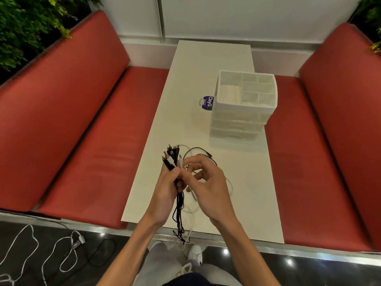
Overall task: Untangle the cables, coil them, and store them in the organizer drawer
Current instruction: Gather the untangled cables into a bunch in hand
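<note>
Your left hand [165,190] grips the cable bundle [178,205] — long axis 12-to-6, plugs up, over the table [206,79] near edge. Your right hand [210,182] pinches a white strand [181,161] — organizer [241,120] at 1 o'clock, right hand nearer.

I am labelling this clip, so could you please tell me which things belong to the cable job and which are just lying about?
For the job: cables, gripped in the left hand and pinched by the right hand; organizer, drawers shut.
Lying about: purple tag beside the organizer; cords on the floor; red benches; plants.
</note>
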`<control>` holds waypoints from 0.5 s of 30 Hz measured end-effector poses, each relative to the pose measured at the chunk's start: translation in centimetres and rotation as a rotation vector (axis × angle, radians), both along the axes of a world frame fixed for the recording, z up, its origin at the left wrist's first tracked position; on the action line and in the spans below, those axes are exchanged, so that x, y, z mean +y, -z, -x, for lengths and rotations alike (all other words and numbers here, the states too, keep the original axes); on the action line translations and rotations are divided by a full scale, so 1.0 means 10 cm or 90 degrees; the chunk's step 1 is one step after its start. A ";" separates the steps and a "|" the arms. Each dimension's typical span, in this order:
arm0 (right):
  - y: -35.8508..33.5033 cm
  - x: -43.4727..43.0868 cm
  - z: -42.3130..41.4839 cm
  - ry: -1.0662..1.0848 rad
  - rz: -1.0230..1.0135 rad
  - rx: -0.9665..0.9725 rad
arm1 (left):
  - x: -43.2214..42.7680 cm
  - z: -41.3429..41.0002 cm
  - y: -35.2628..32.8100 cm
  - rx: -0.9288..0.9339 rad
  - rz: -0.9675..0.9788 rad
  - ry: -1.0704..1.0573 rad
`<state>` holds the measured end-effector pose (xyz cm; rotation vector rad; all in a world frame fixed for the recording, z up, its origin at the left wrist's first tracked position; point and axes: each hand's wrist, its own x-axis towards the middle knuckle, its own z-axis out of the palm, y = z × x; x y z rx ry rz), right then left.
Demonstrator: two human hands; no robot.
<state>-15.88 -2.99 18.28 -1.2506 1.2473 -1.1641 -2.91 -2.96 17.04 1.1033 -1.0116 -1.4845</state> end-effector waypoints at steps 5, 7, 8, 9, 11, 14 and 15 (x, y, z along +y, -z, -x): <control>0.10 0.00 -0.06 0.029 0.045 0.059 | 0.00 0.02 0.06 -0.044 -0.032 0.020; 0.13 0.00 -0.09 0.049 0.063 0.075 | 0.00 0.06 0.03 -0.035 -0.043 0.006; 0.14 0.00 -0.11 0.057 0.060 0.084 | 0.00 0.07 0.01 -0.025 -0.049 -0.009; 0.15 -0.01 -0.13 0.061 0.044 0.087 | 0.00 0.08 -0.01 -0.012 -0.055 -0.030; 0.16 -0.04 -0.12 0.050 -0.012 0.056 | 0.00 0.07 0.00 0.007 -0.057 -0.070; 0.17 -0.12 0.00 -0.030 -0.023 0.052 | 0.02 0.04 0.03 -0.013 -0.029 -0.067; 0.18 -0.14 0.06 -0.070 -0.016 0.067 | 0.04 0.04 0.03 -0.019 -0.026 -0.057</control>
